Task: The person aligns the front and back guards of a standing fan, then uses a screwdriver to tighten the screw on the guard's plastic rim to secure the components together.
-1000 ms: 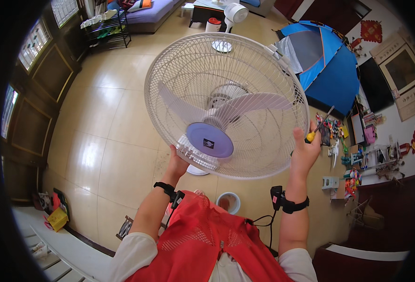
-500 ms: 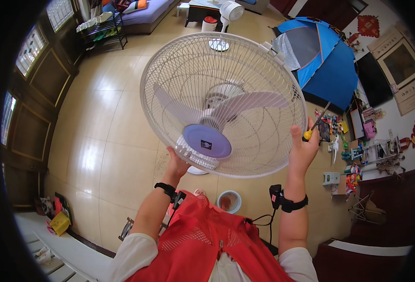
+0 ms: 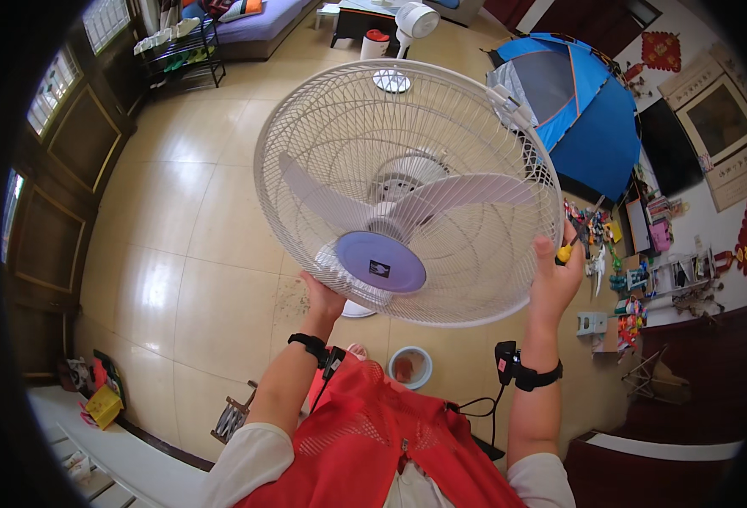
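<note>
Fingers of both hands, left hand (image 3: 322, 298) and right hand (image 3: 554, 279), grip the white fan guard's (image 3: 407, 190) lower rim.

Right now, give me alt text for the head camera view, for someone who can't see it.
A person's left hand and right hand hold up a white fan head with a wire cage, pale blades and a purple centre cap; the right also grips a yellow-handled screwdriver. Below lie a tiled floor and a blue tent.

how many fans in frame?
2. The big white fan is held up between the left hand and right hand. A small white fan stands by the far table. Others may be hidden.
</note>
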Demonstrator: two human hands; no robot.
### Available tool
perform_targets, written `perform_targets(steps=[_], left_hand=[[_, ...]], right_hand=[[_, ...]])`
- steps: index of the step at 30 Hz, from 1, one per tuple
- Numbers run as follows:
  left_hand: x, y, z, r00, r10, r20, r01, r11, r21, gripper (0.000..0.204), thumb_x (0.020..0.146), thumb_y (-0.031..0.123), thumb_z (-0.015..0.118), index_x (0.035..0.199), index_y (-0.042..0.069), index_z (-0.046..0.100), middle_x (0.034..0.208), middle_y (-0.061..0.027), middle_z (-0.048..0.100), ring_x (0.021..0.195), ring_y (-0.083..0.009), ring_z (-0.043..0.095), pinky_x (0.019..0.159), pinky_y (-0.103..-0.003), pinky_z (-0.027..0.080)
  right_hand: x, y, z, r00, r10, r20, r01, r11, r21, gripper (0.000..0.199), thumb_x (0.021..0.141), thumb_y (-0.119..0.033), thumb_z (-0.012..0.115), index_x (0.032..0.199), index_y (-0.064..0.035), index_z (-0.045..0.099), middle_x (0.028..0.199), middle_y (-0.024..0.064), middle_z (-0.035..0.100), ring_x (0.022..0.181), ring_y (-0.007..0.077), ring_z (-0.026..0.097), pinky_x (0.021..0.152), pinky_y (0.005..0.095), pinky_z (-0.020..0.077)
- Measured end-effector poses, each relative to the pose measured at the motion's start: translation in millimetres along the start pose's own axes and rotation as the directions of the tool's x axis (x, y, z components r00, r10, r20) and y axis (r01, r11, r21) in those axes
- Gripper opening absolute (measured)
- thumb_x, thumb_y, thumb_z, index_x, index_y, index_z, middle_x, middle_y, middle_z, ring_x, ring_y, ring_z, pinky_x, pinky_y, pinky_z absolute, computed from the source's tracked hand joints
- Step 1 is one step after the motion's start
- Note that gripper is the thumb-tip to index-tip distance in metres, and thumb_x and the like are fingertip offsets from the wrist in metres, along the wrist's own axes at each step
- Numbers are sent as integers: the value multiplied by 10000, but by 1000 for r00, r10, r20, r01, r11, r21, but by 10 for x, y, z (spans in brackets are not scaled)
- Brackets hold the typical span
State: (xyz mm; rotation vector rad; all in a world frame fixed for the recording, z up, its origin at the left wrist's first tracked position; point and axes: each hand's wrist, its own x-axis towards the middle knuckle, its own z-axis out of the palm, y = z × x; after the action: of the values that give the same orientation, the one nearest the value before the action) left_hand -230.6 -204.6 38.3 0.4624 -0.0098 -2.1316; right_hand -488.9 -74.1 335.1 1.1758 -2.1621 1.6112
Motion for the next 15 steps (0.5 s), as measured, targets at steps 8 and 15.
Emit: perform_targets(steps=[8, 15], left_hand=[[81, -30, -164, 996, 19, -84, -14, 999, 49, 819, 892, 709, 95, 1477, 152, 229, 1515, -55, 274, 1377, -289, 274, 1137, -458, 220], [169, -74, -292, 987, 36, -158, -24, 997, 76, 833, 884, 720, 94, 1482, 153, 217, 1522, -49, 265, 1382, -281, 268, 1141, -442, 222]], right_hand=[[14, 54, -8, 1000, -3, 13, 3, 1000, 2, 660, 790, -530, 698, 1172, -3, 594, 1043, 89, 557, 995, 208, 537, 905, 334, 401], [10, 15, 4, 1000, -3, 26, 3, 1000, 6, 668, 794, -531, 694, 1185, 0, 589, 1060, 96, 561, 1004, 202, 537, 914, 329, 399]])
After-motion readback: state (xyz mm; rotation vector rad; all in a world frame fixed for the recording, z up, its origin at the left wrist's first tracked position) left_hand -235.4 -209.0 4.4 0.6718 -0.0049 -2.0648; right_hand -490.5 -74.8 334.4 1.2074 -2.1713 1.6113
